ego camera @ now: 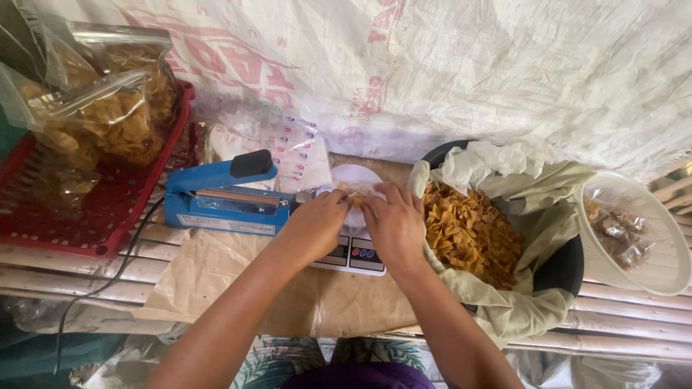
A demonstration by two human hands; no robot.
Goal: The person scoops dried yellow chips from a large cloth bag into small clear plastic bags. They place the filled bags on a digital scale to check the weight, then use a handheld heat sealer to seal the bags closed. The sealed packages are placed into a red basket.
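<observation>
The left hand (317, 223) & right hand (395, 225) cover most of the white scale (357, 252), so its top is hidden. What the fingers pinch is too small to tell, maybe a clear bag w/ chips. The red crate (86, 216) is cut off at the left edge. The white strainer (652, 266) is cut off at the right; the stuff inside is blurry.

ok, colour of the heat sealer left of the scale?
Blue body with a black handle knob: heat sealer, beside the left hand. Head view shows it best.
</observation>
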